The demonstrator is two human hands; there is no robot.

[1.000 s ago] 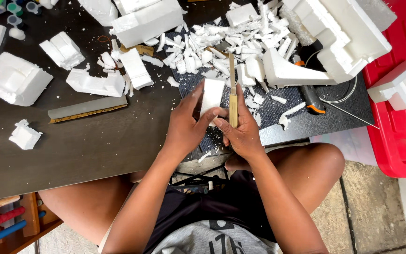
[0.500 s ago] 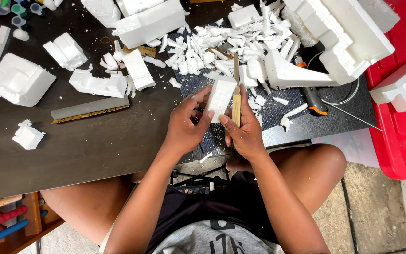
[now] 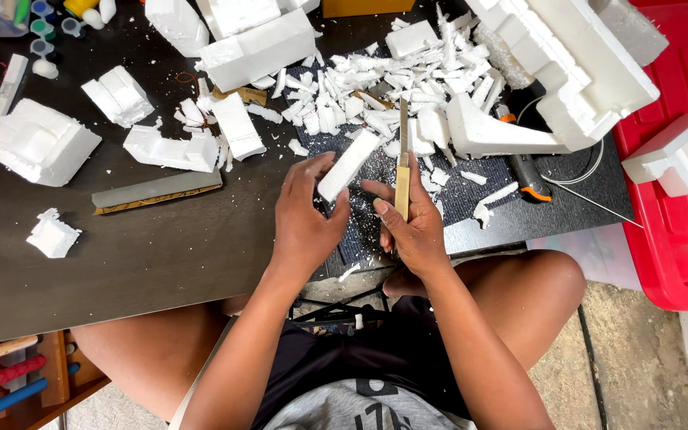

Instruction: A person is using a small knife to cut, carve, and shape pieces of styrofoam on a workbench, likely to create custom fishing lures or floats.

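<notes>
My left hand [image 3: 306, 219] grips a long white foam strip [image 3: 349, 165], which tilts up and to the right over a dark mat [image 3: 376, 171] on the black table [image 3: 153, 255]. My right hand [image 3: 412, 227] is closed around a utility knife with a tan handle [image 3: 402, 181]; its thin blade points away from me, just right of the strip. A heap of white foam chips [image 3: 384, 99] lies beyond both hands.
Big foam blocks sit at the left [image 3: 37, 142], top middle [image 3: 258, 48] and top right [image 3: 575, 68]. A grey sanding block [image 3: 157, 191] lies left of my hands. An orange-and-black tool [image 3: 529, 171] with a wire rests on the right. A red bin [image 3: 678, 215] stands right of the table.
The foam strip has swung from nearly upright to a tilt toward the right and moved a little further from me. The knife stays upright beside it.
</notes>
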